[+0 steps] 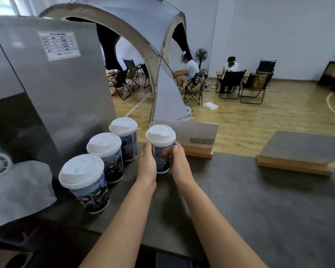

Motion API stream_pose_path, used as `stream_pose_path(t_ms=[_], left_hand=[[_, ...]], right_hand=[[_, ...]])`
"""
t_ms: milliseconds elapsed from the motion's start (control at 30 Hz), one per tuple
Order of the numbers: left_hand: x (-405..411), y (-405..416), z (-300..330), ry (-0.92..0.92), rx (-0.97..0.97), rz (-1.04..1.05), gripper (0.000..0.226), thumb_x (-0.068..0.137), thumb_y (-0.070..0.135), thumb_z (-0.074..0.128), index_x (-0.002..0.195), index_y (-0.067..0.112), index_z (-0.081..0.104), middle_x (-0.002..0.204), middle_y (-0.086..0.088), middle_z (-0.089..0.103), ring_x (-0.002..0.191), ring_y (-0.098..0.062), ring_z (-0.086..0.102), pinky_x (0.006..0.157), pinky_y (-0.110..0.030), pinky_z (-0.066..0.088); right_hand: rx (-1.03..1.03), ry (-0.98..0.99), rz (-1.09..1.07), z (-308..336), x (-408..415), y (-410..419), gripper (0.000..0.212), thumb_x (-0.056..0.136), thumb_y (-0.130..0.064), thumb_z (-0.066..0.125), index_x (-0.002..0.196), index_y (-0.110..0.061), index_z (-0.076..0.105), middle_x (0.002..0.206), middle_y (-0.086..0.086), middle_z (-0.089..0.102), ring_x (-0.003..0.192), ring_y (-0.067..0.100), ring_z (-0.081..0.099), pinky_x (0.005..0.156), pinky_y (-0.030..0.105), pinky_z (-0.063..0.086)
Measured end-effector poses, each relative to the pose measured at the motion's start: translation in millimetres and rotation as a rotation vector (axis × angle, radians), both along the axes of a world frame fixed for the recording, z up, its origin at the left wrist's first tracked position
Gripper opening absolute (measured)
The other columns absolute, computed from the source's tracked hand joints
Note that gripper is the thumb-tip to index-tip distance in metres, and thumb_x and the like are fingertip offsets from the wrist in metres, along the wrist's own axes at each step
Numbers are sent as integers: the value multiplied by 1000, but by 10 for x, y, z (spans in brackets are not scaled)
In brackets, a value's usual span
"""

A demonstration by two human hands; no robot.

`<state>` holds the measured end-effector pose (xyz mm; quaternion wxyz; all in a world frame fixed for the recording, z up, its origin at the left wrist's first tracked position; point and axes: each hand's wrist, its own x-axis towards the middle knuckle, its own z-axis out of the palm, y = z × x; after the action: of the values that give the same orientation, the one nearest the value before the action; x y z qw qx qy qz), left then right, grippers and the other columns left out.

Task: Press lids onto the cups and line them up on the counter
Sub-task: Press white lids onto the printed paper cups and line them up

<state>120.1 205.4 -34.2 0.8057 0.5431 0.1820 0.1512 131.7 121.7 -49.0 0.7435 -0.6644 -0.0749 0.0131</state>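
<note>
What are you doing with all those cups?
A person is holding a printed paper cup with a white plastic lid between both hands, the left hand and right hand wrapped round its sides. It stands on the dark grey counter. Three more lidded printed cups already stand in a row to the left, beside a tall grey metal machine. Every cup in view has its lid on, so this one looks about to join the row.

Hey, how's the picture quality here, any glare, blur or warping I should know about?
Head view: wide-angle warping bends the grey metal machine panel and floor lines; white plastic lids are blown out, detail lost; the printed paper cup between both hands is slightly soft; background people are blurry.
</note>
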Motion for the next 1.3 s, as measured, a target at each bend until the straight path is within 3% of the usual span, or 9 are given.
stream_pose_path(t_ms=[100, 267, 367, 600, 733, 900, 1033, 1133, 1300], left_hand=[[-316, -198, -5, -25, 57, -65, 41, 103, 39, 43, 138, 18, 50, 128, -2, 63, 115, -14, 60, 99, -34, 48], [-691, -548, -46, -68, 80, -220, 31, 103, 33, 45, 133, 25, 46, 127, -1, 61, 117, -14, 59, 103, -37, 48], [-751, -651, -61, -49, 73, -291, 30, 103, 31, 45, 133, 25, 44, 126, -2, 61, 116, -13, 59, 93, -28, 51], [-803, -712, -116, -58, 92, -287, 29, 103, 32, 44, 132, 27, 44, 124, 4, 59, 112, -6, 58, 89, -23, 49], [-772, -653, -141, -43, 74, -231, 32, 106, 32, 38, 133, 22, 51, 126, 1, 62, 110, -8, 60, 91, -28, 50], [-547, -540, 30, -121, 245, -108, 31, 107, 34, 34, 134, 30, 50, 132, 11, 51, 120, -5, 45, 91, -17, 35], [-294, -579, 60, -266, 451, -118, 41, 102, 43, 29, 131, 34, 56, 133, 15, 56, 124, -2, 49, 107, -31, 41], [-216, -628, -42, -349, 458, -145, 39, 99, 38, 27, 118, 38, 62, 122, 12, 65, 115, -7, 59, 100, -40, 51], [-154, -731, -174, -476, 318, -93, 39, 97, 20, 28, 114, 11, 63, 105, 2, 70, 102, -17, 66, 82, -33, 54]], right_hand=[[60, -40, -110, -59, -204, -239, 24, 105, -32, 35, 125, -31, 49, 126, -7, 58, 117, 5, 55, 94, 23, 47], [90, -39, -252, -105, -482, -588, 29, 105, -31, 37, 127, -22, 53, 119, -5, 62, 109, 3, 60, 80, 19, 51], [90, -29, -314, -105, -587, -692, 30, 104, -29, 36, 128, -20, 52, 119, -6, 60, 103, -2, 59, 73, 12, 49], [79, -25, -331, -158, -678, -737, 32, 104, -32, 35, 130, -21, 50, 120, -7, 60, 99, -9, 59, 70, 6, 48], [53, -8, -370, -108, -668, -741, 31, 105, -32, 33, 126, -22, 54, 121, -4, 60, 106, -1, 56, 74, 16, 45], [3, -116, -524, 132, -491, -899, 32, 105, -35, 30, 126, -27, 52, 118, -8, 60, 107, -7, 51, 81, 15, 38], [-47, -244, -405, 228, -343, -755, 27, 103, -28, 38, 117, -22, 61, 112, -5, 64, 103, 2, 60, 82, 17, 47], [20, -333, -340, 148, -293, -683, 36, 94, -26, 38, 112, -8, 63, 103, 3, 66, 90, 4, 63, 72, 17, 50], [197, -403, -345, -42, -205, -625, 43, 91, -39, 37, 110, -9, 61, 103, 10, 67, 94, 24, 65, 77, 32, 53]])
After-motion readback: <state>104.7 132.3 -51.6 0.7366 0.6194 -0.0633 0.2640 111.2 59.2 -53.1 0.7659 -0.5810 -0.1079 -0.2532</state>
